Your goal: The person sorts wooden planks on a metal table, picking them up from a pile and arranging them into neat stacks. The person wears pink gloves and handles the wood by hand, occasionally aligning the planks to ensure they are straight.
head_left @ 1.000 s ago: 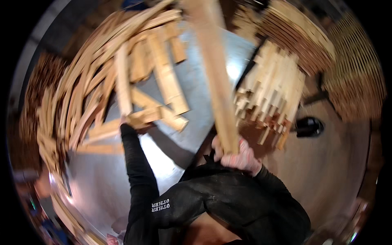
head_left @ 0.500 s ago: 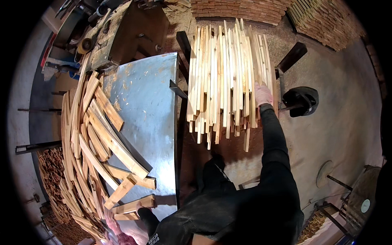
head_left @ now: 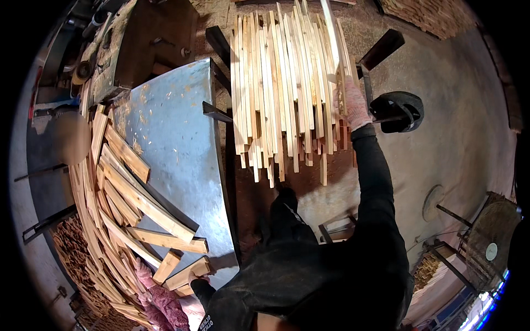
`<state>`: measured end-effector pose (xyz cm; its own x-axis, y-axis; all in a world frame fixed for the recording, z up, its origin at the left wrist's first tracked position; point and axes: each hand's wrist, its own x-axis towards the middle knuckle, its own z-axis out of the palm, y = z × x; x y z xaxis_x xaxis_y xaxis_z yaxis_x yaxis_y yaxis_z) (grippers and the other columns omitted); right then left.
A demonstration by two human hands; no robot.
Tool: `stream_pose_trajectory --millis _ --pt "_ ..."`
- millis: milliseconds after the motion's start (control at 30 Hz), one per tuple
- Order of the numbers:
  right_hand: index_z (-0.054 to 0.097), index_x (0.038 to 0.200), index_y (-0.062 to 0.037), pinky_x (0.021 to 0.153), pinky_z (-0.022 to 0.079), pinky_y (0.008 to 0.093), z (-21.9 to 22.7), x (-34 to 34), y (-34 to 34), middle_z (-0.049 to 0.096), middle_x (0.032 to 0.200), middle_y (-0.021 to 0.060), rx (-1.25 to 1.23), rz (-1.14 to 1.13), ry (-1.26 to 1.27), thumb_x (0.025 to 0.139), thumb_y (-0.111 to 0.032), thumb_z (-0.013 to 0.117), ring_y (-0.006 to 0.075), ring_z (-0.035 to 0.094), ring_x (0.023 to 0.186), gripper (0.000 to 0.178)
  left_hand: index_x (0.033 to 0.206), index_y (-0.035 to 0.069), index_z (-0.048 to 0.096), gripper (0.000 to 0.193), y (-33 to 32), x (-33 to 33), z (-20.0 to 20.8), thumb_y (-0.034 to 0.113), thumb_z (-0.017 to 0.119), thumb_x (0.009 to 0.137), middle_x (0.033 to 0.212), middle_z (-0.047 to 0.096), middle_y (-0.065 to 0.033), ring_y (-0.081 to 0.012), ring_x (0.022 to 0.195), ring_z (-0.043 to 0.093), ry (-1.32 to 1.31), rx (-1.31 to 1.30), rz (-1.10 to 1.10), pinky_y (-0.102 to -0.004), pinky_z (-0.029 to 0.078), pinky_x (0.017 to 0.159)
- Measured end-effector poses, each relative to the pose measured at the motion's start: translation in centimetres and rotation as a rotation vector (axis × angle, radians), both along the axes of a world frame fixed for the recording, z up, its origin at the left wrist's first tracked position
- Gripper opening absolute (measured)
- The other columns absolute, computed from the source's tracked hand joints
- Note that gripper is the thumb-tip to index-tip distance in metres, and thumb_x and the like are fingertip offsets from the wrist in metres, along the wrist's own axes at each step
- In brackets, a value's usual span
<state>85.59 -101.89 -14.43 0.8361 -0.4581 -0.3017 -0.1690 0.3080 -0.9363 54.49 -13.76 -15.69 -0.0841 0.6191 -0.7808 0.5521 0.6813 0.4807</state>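
Observation:
In a pinkish work glove, my right hand [head_left: 356,105] is closed round wooden slats [head_left: 341,94] at the right edge of a bundle of long pale slats [head_left: 270,88]. These slats stand raised and tilted against the rest. My left hand [head_left: 195,276], low at the left, grips the near end of a short wooden board [head_left: 187,273] on the blue-grey metal table [head_left: 187,132]. Its fingers are partly hidden by my sleeve. Loose boards [head_left: 146,201] lie heaped along the table's left side.
Another person's gloved hand [head_left: 143,271] and maroon sleeve [head_left: 168,303] are beside the heap, close to my left hand. Dark metal posts [head_left: 382,48] flank the bundle. A black hollow object [head_left: 397,112] stands right of it. A sawdust-covered machine [head_left: 149,44] is at upper left.
My right hand has lifted and tilted slats at the bundle's right edge. The other person's hands and sleeves have come further over the heap. My whole view has shifted slightly.

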Motion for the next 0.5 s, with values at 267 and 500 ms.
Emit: stream_pose_trajectory --millis 267,500 --pt "0.059 0.119 -0.0036 0.044 0.038 0.0237 15.3 3.0 17.9 0.049 0.060 -0.0039 0.411 0.042 0.245 0.102 -0.047 0.042 0.0090 0.046 0.048 0.050 0.103 0.011 0.062 0.038 -1.7 -1.5 -1.9 0.042 0.042 0.095 0.083 0.058 -0.0033 -0.0181 0.065 0.051 -0.354 -0.218 -0.215 -0.0306 0.043 0.057" --pt "0.036 0.140 0.0012 0.085 0.052 0.0344 17.6 -5.1 42.3 0.060 0.113 0.0150 -0.161 1.103 -0.454 0.086 -0.031 0.069 0.0248 0.061 0.098 0.071 0.097 0.003 0.062 0.032 -7.8 -1.1 1.8 0.034 0.053 0.092 0.087 0.065 -0.0105 -0.0234 0.075 0.062 -0.376 0.042 -0.058 -0.0368 0.052 0.065"
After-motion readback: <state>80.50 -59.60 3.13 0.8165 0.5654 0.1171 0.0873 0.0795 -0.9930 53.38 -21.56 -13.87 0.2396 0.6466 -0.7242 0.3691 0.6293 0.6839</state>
